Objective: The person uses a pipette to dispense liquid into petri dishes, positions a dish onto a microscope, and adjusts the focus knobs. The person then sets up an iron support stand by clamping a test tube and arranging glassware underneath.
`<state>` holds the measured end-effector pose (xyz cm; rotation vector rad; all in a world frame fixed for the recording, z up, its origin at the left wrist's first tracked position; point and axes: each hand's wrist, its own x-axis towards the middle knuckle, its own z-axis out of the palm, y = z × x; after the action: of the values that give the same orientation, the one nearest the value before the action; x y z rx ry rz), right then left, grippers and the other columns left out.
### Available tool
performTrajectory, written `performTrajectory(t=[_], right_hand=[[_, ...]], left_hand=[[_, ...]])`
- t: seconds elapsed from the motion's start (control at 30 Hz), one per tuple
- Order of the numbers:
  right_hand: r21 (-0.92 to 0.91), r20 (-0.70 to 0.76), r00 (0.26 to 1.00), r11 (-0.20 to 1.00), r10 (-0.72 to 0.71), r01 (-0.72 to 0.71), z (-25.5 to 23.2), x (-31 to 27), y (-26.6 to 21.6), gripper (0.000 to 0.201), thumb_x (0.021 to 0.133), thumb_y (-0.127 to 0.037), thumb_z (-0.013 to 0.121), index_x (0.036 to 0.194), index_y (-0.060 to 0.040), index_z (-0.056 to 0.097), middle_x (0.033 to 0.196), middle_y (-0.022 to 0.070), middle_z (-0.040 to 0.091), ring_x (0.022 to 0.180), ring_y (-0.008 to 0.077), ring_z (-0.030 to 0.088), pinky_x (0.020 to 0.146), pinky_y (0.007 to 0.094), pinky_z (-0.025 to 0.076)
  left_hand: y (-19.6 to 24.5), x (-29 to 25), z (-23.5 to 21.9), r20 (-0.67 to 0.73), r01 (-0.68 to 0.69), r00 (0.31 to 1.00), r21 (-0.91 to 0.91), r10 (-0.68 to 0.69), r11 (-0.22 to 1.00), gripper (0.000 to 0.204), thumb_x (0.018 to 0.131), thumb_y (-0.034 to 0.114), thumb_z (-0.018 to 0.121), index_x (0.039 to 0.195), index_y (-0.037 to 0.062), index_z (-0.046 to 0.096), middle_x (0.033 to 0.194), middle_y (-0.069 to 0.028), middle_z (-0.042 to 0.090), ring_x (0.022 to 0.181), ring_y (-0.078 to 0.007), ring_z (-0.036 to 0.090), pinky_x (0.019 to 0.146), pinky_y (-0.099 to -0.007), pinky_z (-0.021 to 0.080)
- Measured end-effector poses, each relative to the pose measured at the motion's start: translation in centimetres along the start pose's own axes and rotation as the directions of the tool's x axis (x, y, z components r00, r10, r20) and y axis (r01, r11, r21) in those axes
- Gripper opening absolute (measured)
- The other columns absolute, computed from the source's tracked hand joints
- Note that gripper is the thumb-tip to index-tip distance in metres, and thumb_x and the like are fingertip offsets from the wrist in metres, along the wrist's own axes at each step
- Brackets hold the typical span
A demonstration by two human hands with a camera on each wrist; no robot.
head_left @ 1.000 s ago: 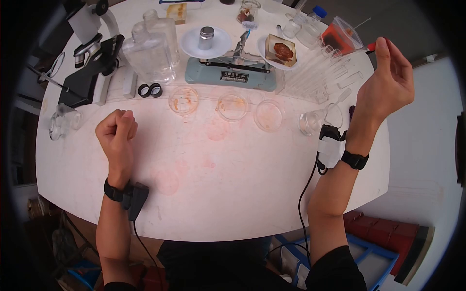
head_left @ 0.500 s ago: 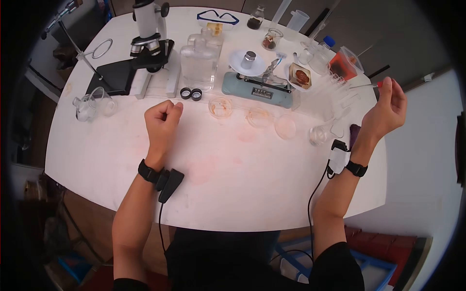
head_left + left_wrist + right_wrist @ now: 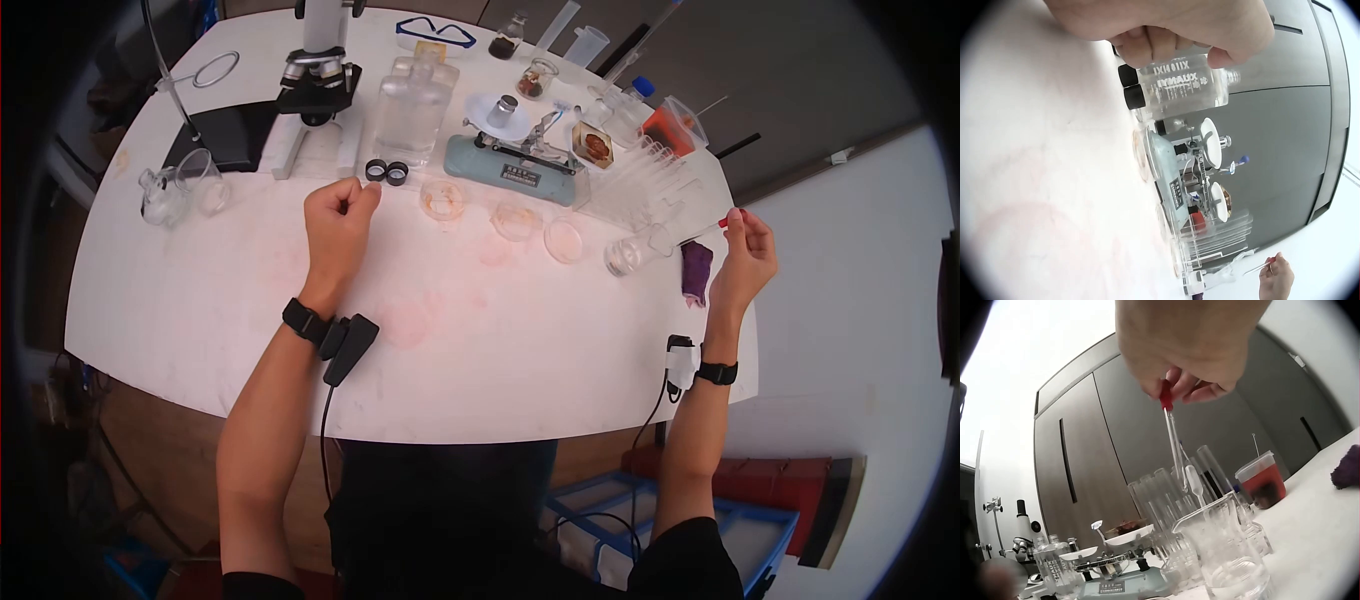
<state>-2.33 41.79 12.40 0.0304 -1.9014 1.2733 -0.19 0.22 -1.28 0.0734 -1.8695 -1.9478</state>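
While the fingers of the right hand (image 3: 744, 268) pinch a red-bulbed glass dropper (image 3: 1175, 447), the left hand (image 3: 338, 235) is a curled fist, holding nothing visible. The dropper slants down toward a glass beaker (image 3: 1232, 565) at right; two black caps (image 3: 376, 170) lie just beyond the fist.

right hand (image 3: 1188, 347) pinches red-bulbed dropper (image 3: 1173, 436) near a beaker (image 3: 1221, 547)

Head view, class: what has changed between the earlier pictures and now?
The right hand brought the red-topped dropper toward the person and nearer the beaker. Nothing was picked up or released. The left hand stayed curled; the balance and petri dishes stayed put.
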Motion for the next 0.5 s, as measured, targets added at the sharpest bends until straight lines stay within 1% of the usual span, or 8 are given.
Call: performTrajectory(t=[0.07, 0.13, 0.23, 0.3, 0.37, 0.4, 0.47, 0.5], right_hand=[[0.018, -0.01, 1.0, 1.0, -0.003, 0.003, 0.3, -0.6, 0.7, 0.014, 0.086, -0.006, 0.07, 0.094, 0.0032, 0.063, 0.082, 0.0067, 0.067, 0.075, 0.0099, 0.062, 0.073, 0.0221, 0.047], [-0.014, 0.033, 0.999, 1.0, 0.017, -0.016, 0.8, -1.0, 0.5, 0.015, 0.086, -0.007, 0.07, 0.095, 0.0029, 0.063, 0.081, 0.0067, 0.067, 0.074, 0.0095, 0.062, 0.071, 0.0215, 0.046], [-0.023, 0.031, 0.998, 0.999, 0.045, -0.045, 1.2, -1.1, 2.0, 0.016, 0.086, -0.009, 0.071, 0.094, 0.0025, 0.063, 0.079, 0.0064, 0.067, 0.074, 0.0091, 0.061, 0.07, 0.0203, 0.045], [-0.04, 0.021, 0.998, 0.998, 0.057, -0.056, 1.0, -1.6, 3.3, 0.017, 0.085, -0.009, 0.071, 0.094, 0.0023, 0.063, 0.079, 0.0061, 0.067, 0.073, 0.0088, 0.061, 0.067, 0.0197, 0.043], [-0.104, 0.068, 0.991, 0.989, 0.113, -0.106, 0.8, -2.0, 3.5, 0.017, 0.085, -0.01, 0.072, 0.093, 0.0018, 0.062, 0.079, 0.0061, 0.068, 0.072, 0.0085, 0.061, 0.064, 0.0197, 0.042], [-0.105, 0.067, 0.991, 0.989, 0.113, -0.106, 0.7, -2.2, 4.0, 0.017, 0.085, -0.01, 0.072, 0.093, 0.0018, 0.062, 0.079, 0.0061, 0.068, 0.072, 0.0085, 0.061, 0.064, 0.0197, 0.042], [-0.124, 0.164, 0.978, 0.986, 0.131, -0.112, 0.4, -2.6, 4.7, 0.017, 0.084, -0.009, 0.072, 0.092, 0.0012, 0.062, 0.079, 0.0064, 0.069, 0.07, 0.0084, 0.06, 0.062, 0.0204, 0.042], [-0.127, 0.163, 0.977, 0.985, 0.134, -0.114, 0.3, -2.7, 4.9, 0.017, 0.084, -0.009, 0.072, 0.092, 0.0012, 0.062, 0.079, 0.0064, 0.069, 0.07, 0.0084, 0.06, 0.062, 0.0204, 0.042]], left_hand=[[-0.3, 0.0, -0.1, -0.01, -0.023, 1.0, -0.007, 0.023, 1.0, 0.045, 0.086, 0.008, 0.063, 0.058, 0.0067, 0.028, 0.057, 0.0062, 0.025, 0.056, -0.0052, 0.023, 0.049, -0.0278, 0.019], [-0.4, 0.0, -0.3, -0.025, -0.029, 0.999, -0.013, 0.028, 1.0, 0.045, 0.086, 0.008, 0.062, 0.058, 0.0073, 0.027, 0.057, 0.0064, 0.025, 0.056, -0.0052, 0.023, 0.049, -0.0279, 0.019], [-0.5, 0.1, -0.2, -0.036, -0.022, 0.999, -0.026, 0.021, 0.999, 0.045, 0.087, 0.008, 0.062, 0.058, 0.0075, 0.027, 0.057, 0.0066, 0.025, 0.056, -0.005, 0.023, 0.049, -0.0277, 0.019], [-0.9, 0.0, -0.1, -0.033, -0.04, 0.999, -0.03, 0.039, 0.999, 0.045, 0.087, 0.007, 0.062, 0.058, 0.0075, 0.027, 0.057, 0.0067, 0.025, 0.056, -0.005, 0.023, 0.049, -0.0277, 0.019], [-1.0, 0.0, -0.2, -0.029, -0.039, 0.999, -0.04, 0.038, 0.998, 0.045, 0.087, 0.007, 0.062, 0.058, 0.0075, 0.027, 0.057, 0.0068, 0.025, 0.056, -0.0049, 0.022, 0.049, -0.0276, 0.019], [-1.1, 0.1, -0.2, -0.032, -0.044, 0.999, -0.039, 0.043, 0.998, 0.045, 0.086, 0.007, 0.062, 0.058, 0.0075, 0.027, 0.057, 0.0068, 0.025, 0.056, -0.0049, 0.022, 0.049, -0.0276, 0.019], [-1.1, 0.1, -0.1, -0.032, -0.046, 0.998, -0.039, 0.045, 0.998, 0.045, 0.086, 0.007, 0.062, 0.059, 0.0075, 0.027, 0.057, 0.0068, 0.025, 0.056, -0.0049, 0.022, 0.049, -0.0277, 0.019], [-1.1, 0.2, -0.2, -0.034, -0.042, 0.999, -0.042, 0.041, 0.998, 0.045, 0.086, 0.006, 0.062, 0.059, 0.0075, 0.027, 0.057, 0.0068, 0.025, 0.056, -0.0049, 0.022, 0.049, -0.0277, 0.019]])
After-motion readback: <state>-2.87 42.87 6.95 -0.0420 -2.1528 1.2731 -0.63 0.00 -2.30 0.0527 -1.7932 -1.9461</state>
